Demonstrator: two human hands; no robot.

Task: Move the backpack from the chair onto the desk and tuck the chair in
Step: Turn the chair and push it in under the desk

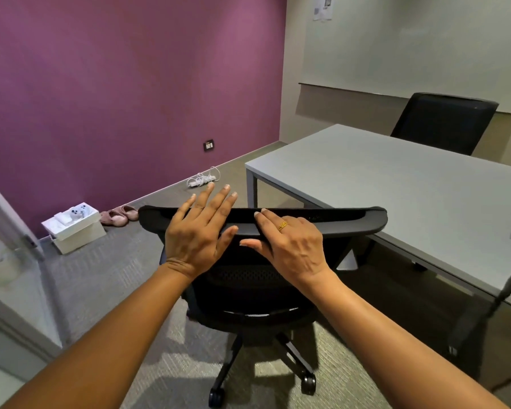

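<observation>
Chair: black mesh-backed office chair on castors [248, 290], standing on the carpet directly in front of me, its back turned toward me. The top rail of the backrest runs left to right across my view, long axis roughly parallel to my shoulders. The seat faces away, toward the purple wall, not toward the desk.

Backpack: none visible on the seat, and none on the part of the desk I can see. A dark strap-like shape at the far right edge of view is too blurred to identify. I judge the backpack step done or out of view; cannot confirm.

Hands: my left hand [199, 231] lies flat, fingers spread, over the left-centre of the rail, open and gripping nothing. My right hand [289, 243] rests on the rail just right of centre, fingers curled over the top edge, thumb underneath; a light hold, not a firm clamp as far as I can tell. The two hands are near each other, thumbs almost touching.

Desk: pale grey rectangular desk [396, 184] lies to the right of the chair; its near-left corner is just beyond the rail's right end.

Judgement: tucking in calls for swinging the chair rightward to face the desk's long edge. The right hand is nearer the desk.
</observation>
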